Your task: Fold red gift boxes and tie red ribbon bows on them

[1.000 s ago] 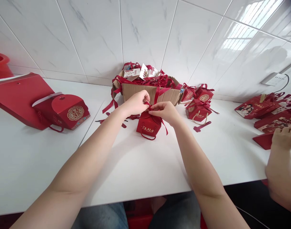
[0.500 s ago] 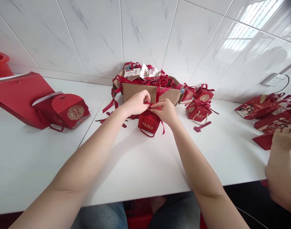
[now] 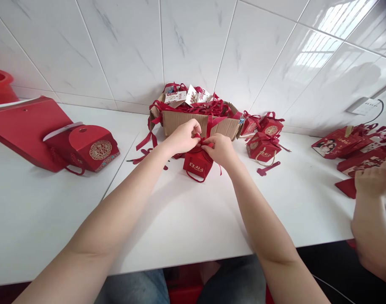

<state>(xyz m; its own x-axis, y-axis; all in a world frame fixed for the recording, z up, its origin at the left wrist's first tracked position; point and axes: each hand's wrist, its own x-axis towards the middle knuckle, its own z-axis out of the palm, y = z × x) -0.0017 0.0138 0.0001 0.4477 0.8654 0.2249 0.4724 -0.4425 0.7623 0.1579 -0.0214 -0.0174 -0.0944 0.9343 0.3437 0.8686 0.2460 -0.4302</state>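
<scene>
A small red gift box (image 3: 197,164) with gold lettering and a rope handle stands upright on the white table (image 3: 180,228). At its top, my left hand (image 3: 187,136) pinches a red ribbon (image 3: 200,142) from the left. My right hand (image 3: 218,147) grips the same ribbon from the right, its fingers bent together. A loose ribbon end hangs by the box's right side. The fingertips partly hide the knot. Just behind stands a cardboard box (image 3: 183,121) heaped with dark red ribbons and white printed tags.
Several tied gift boxes (image 3: 263,145) stand back right, near a red tag-like strip (image 3: 268,169). Larger red boxes (image 3: 85,150) lie at left. At far right, another person's hand (image 3: 374,180) is by red bags (image 3: 341,141). A tiled wall (image 3: 193,46) closes the back.
My right fingers have curled in more at the ribbon, and its loose end has shifted slightly right. The other person's hand has moved a little left.
</scene>
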